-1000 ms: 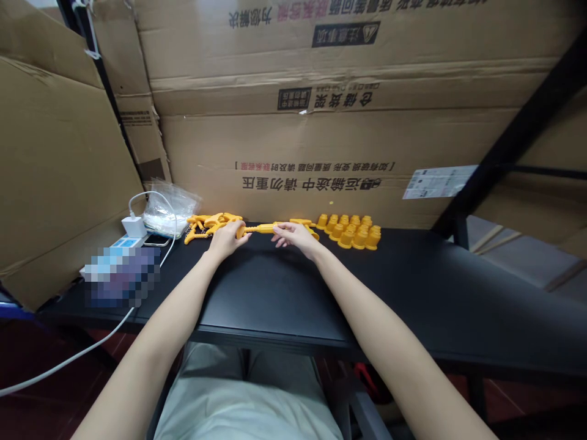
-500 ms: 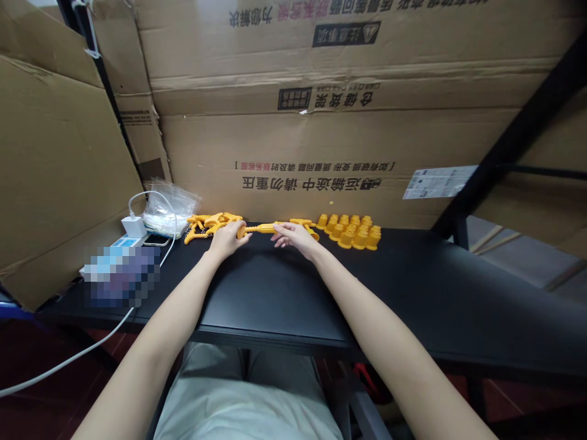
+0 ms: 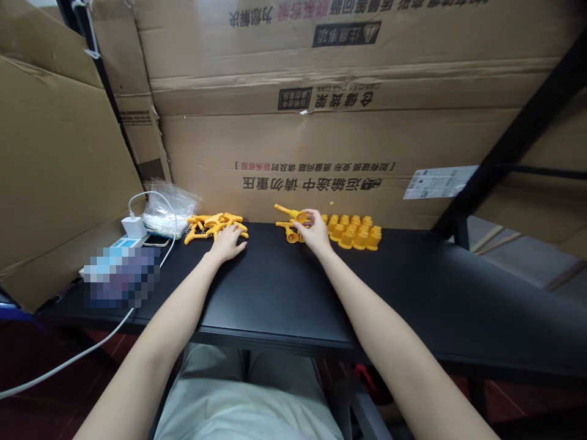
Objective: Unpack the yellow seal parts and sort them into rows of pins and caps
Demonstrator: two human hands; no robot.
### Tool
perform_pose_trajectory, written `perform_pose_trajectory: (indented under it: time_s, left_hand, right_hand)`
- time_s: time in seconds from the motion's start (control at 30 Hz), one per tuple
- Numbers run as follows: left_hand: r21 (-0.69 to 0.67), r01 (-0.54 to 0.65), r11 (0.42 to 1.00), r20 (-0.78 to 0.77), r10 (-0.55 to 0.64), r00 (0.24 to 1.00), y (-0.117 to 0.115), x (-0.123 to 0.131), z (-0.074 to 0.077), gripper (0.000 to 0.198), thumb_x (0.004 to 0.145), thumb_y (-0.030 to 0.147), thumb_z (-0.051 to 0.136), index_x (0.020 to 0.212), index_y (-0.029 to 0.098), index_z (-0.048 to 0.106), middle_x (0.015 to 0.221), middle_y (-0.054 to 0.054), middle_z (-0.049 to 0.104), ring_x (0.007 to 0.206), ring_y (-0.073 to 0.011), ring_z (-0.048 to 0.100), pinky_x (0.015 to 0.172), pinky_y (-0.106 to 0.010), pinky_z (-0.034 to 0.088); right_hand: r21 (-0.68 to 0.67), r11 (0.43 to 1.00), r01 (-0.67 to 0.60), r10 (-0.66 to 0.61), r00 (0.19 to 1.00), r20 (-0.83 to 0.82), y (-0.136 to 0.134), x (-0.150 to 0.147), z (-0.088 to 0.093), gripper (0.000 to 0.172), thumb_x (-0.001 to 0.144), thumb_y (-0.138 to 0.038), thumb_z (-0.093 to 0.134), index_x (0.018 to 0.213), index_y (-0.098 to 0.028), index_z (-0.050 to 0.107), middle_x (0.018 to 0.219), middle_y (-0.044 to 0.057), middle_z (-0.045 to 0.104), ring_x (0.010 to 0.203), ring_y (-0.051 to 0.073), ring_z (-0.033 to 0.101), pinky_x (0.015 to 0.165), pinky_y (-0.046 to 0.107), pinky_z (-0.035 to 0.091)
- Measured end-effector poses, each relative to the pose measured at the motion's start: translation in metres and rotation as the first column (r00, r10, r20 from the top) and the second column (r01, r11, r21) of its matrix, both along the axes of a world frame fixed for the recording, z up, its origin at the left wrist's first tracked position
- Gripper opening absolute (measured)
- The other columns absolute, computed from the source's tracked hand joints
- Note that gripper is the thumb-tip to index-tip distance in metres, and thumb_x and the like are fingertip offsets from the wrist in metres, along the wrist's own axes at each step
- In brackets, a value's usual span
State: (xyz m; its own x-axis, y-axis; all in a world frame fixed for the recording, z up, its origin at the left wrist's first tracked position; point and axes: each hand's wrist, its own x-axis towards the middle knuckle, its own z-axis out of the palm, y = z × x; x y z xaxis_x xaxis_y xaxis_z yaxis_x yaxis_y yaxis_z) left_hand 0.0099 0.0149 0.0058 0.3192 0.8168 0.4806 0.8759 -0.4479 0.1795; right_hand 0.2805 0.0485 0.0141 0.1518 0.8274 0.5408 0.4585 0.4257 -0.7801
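Note:
My left hand (image 3: 226,243) rests on the near right side of a pile of yellow plastic pieces (image 3: 212,221), its thumb apart from the fingers. Some of these pieces look like curved handles, and small chains show among them. Pinched in my right hand (image 3: 315,233) is a yellow funnel-shaped piece (image 3: 291,212), its long thin stem pointing left and its wide round end by my fingers. Just below it, similar yellow stemmed pieces (image 3: 288,232) lie on the table, partly hidden by my right hand.
Rows of yellow cup-shaped pieces (image 3: 355,231) stand right of my right hand. On the left are a clear plastic bag (image 3: 165,208), a white charger (image 3: 134,227), a phone (image 3: 156,241) and a white cable (image 3: 110,335). Cardboard (image 3: 284,140) walls the back of the black table (image 3: 275,293).
My hands have moved apart. The yellow stemmed piece between them has gone right with my right hand and now tilts. My left hand has let go and lies on the pile.

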Motion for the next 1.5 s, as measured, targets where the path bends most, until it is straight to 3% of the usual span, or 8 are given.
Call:
perform_pose_trajectory:
  time_s: [0.07, 0.17, 0.27, 0.4, 0.6, 0.87, 1.27, 1.5]
  left_hand:
    - [-0.013, 0.009, 1.0, -0.007, -0.01, 1.0, 0.001, 0.0, -0.001, 0.028, 0.079, 0.027, 0.062, 0.106, 0.02, 0.063, 0.123, -0.013, 0.058, 0.115, -0.0288, 0.055, 0.093, -0.047, 0.046]
    - [-0.024, 0.012, 1.0, -0.022, -0.013, 1.0, 0.001, 0.0, -0.001, 0.027, 0.079, 0.027, 0.061, 0.105, 0.02, 0.063, 0.123, -0.012, 0.058, 0.114, -0.0274, 0.054, 0.093, -0.045, 0.046]
    - [-0.031, 0.02, 0.999, -0.01, -0.02, 1.0, 0.0, 0.0, 0.0, 0.025, 0.079, 0.027, 0.062, 0.103, 0.02, 0.064, 0.123, -0.011, 0.058, 0.114, -0.0272, 0.054, 0.093, -0.044, 0.046]
    - [-0.047, 0.033, 0.998, -0.025, -0.034, 0.999, 0.002, 0.0, -0.002, 0.024, 0.08, 0.027, 0.06, 0.103, 0.02, 0.064, 0.122, -0.011, 0.058, 0.114, -0.0275, 0.054, 0.093, -0.045, 0.046]
    - [-0.06, 0.08, 0.995, 0.011, -0.079, 0.997, 0.003, -0.002, -0.002, 0.024, 0.078, 0.026, 0.062, 0.102, 0.022, 0.065, 0.116, -0.009, 0.061, 0.111, -0.0241, 0.055, 0.097, -0.043, 0.045]
    - [-0.149, 0.021, 0.989, -0.082, -0.034, 0.996, -0.002, 0.002, 0.004, 0.029, 0.083, 0.031, 0.055, 0.11, 0.02, 0.063, 0.125, -0.01, 0.056, 0.118, -0.0258, 0.051, 0.101, -0.043, 0.043]
    - [-0.149, 0.042, 0.988, -0.054, -0.051, 0.997, -0.001, 0.002, 0.003, 0.028, 0.083, 0.029, 0.056, 0.107, 0.018, 0.064, 0.126, -0.011, 0.056, 0.12, -0.0266, 0.051, 0.102, -0.044, 0.043]
    - [-0.147, 0.028, 0.989, -0.091, -0.042, 0.995, -0.001, 0.002, 0.003, 0.03, 0.084, 0.031, 0.055, 0.109, 0.018, 0.063, 0.127, -0.011, 0.055, 0.12, -0.0256, 0.05, 0.103, -0.043, 0.043]
  right_hand:
    - [0.014, 1.0, 0.027, -0.03, 0.96, 0.278, -0.005, -0.004, -0.005, 0.034, 0.079, -0.025, 0.061, 0.111, -0.021, 0.051, 0.113, 0.011, 0.065, 0.092, 0.022, 0.064, 0.085, 0.039, 0.048]
    - [0.052, 0.998, 0.021, -0.049, 0.773, 0.632, -0.015, -0.013, -0.009, 0.031, 0.081, -0.015, 0.054, 0.112, -0.018, 0.055, 0.11, 0.013, 0.068, 0.101, 0.027, 0.062, 0.092, 0.045, 0.04]
    - [0.066, 0.998, 0.003, -0.053, 0.63, 0.775, -0.02, -0.019, -0.009, 0.03, 0.083, -0.011, 0.05, 0.111, -0.017, 0.058, 0.112, 0.015, 0.068, 0.105, 0.03, 0.061, 0.093, 0.05, 0.037]
    - [0.032, 0.999, 0.006, -0.03, 0.553, 0.833, -0.022, -0.022, -0.009, 0.032, 0.084, -0.014, 0.052, 0.116, -0.018, 0.058, 0.118, 0.016, 0.066, 0.111, 0.031, 0.058, 0.099, 0.057, 0.031]
    - [0.011, 1.0, 0.026, -0.023, 0.528, 0.849, -0.021, -0.024, -0.014, 0.033, 0.089, -0.029, 0.052, 0.12, -0.022, 0.06, 0.125, 0.014, 0.062, 0.118, 0.031, 0.054, 0.106, 0.062, 0.02]
    - [0.061, 0.995, 0.076, -0.092, 0.519, 0.85, -0.014, -0.023, -0.022, 0.035, 0.092, -0.021, 0.041, 0.121, -0.021, 0.061, 0.122, 0.012, 0.065, 0.112, 0.027, 0.056, 0.105, 0.057, 0.022]
    - [0.088, 0.988, 0.123, -0.141, 0.542, 0.828, -0.007, -0.022, -0.027, 0.034, 0.092, -0.025, 0.044, 0.119, -0.021, 0.063, 0.125, 0.011, 0.062, 0.113, 0.027, 0.054, 0.105, 0.054, 0.023]
    - [0.085, 0.982, 0.168, -0.163, 0.53, 0.832, -0.008, -0.024, -0.025, 0.028, 0.091, -0.027, 0.046, 0.108, -0.017, 0.066, 0.121, 0.012, 0.064, 0.111, 0.027, 0.055, 0.104, 0.052, 0.024]
